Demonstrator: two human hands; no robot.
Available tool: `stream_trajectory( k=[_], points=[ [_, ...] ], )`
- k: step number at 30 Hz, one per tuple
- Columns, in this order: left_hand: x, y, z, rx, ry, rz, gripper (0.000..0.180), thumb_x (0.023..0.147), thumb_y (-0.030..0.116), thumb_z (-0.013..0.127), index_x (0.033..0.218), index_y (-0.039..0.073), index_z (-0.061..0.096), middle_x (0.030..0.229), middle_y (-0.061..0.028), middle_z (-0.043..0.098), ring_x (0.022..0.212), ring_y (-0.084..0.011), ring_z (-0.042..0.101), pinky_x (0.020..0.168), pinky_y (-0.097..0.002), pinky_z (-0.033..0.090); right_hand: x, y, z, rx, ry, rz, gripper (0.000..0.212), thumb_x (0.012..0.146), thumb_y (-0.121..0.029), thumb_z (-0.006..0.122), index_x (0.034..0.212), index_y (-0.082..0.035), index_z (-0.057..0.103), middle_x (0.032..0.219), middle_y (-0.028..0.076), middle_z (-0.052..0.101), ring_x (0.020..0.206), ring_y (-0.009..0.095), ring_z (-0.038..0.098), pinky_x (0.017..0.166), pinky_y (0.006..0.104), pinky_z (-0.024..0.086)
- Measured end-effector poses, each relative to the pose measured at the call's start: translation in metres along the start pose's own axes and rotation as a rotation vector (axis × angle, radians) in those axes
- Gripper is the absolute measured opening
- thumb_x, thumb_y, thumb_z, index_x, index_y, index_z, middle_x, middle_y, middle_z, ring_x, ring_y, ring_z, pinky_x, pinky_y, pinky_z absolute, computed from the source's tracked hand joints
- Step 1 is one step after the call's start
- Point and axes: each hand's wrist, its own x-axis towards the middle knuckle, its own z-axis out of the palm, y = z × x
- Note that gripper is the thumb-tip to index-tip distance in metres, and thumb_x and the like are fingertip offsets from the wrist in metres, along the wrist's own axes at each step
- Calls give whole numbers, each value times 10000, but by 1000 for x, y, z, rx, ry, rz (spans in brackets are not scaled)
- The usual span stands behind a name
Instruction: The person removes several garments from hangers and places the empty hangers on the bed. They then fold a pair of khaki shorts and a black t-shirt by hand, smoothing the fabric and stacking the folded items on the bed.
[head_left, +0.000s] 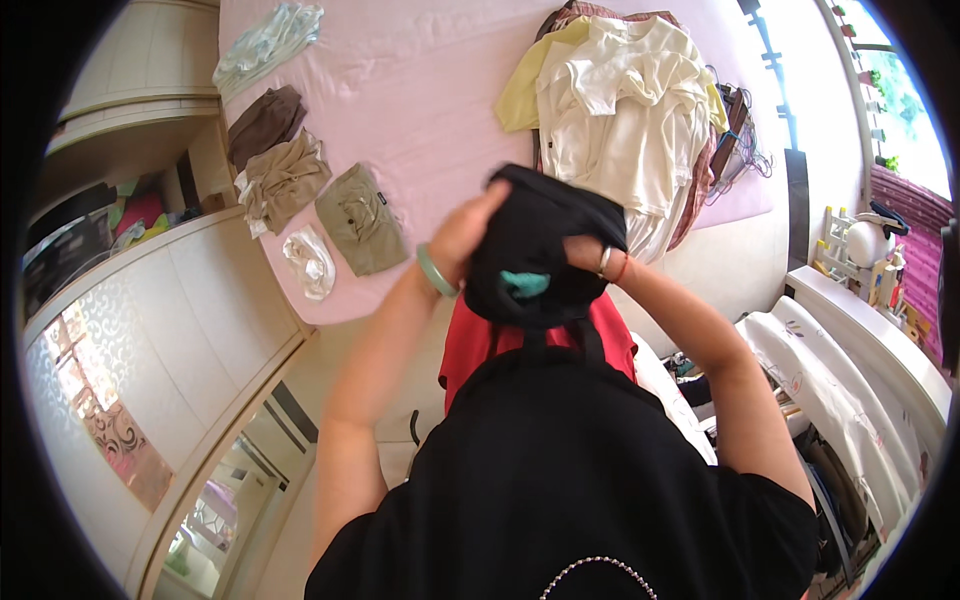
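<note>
In front of my body I hold up a bunched black garment [540,215] with a small teal patch [525,284] on its near side. Its exact kind cannot be told. My left hand [470,235], with a pale green bangle on the wrist, grips its left edge and is a little blurred. My right hand [585,252] reaches into the folds on the right side. Its fingers are hidden by the black cloth. Beyond the garment, white and pale yellow shirts [625,120] lie piled on the pink bed sheet [430,90].
On the bed's left are folded khaki trousers [362,220], a beige garment [285,180], a dark brown one [266,125], a small white cloth [309,262] and a pale blue bundle [270,45]. Hangers [738,145] lie at its right edge. Cabinets [170,350] line the left.
</note>
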Motion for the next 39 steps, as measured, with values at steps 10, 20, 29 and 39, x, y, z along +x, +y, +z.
stream_trajectory(
  k=[10, 20, 29, 39],
  points=[
    [-14, -17, -109, -4, 69, 178, 547, 989, 446, 490, 1276, -13, 564, 1203, -104, 649, 1087, -188, 623, 944, -312, 493, -74, -25, -106, 941, 594, 279, 249, 946, -221, 631, 1047, -5, 700, 902, -38, 656, 855, 33, 565, 783, 193, 445],
    [-22, -27, -86, 724, 279, 334, 449, 854, 332, 712, 1108, -33, 654, 1006, -145, 699, 911, -183, 663, 798, -319, 512, -64, -29, -167, 640, 1303, 56, 222, 958, -204, 635, 971, 7, 703, 766, -74, 575, 694, 12, 456, 622, 181, 357],
    [-3, 13, 3, 712, 450, 961, 374, 916, 319, 646, 980, -47, 601, 815, -212, 668, 711, -298, 654, 662, -368, 507, -11, -52, -77, -1, 980, -65, 303, 865, -156, 673, 1147, -63, 610, 1118, 125, 634, 1013, 314, 583, 912, 363, 443],
    [-38, -32, 103, 848, -198, 706, 611, 835, 244, 708, 1324, -29, 463, 1168, -247, 615, 1075, -363, 606, 933, -362, 465, -40, -72, -18, 796, 253, 149, 339, 830, -188, 678, 1136, -71, 591, 1041, 134, 639, 956, 318, 616, 841, 384, 496]
  ],
)
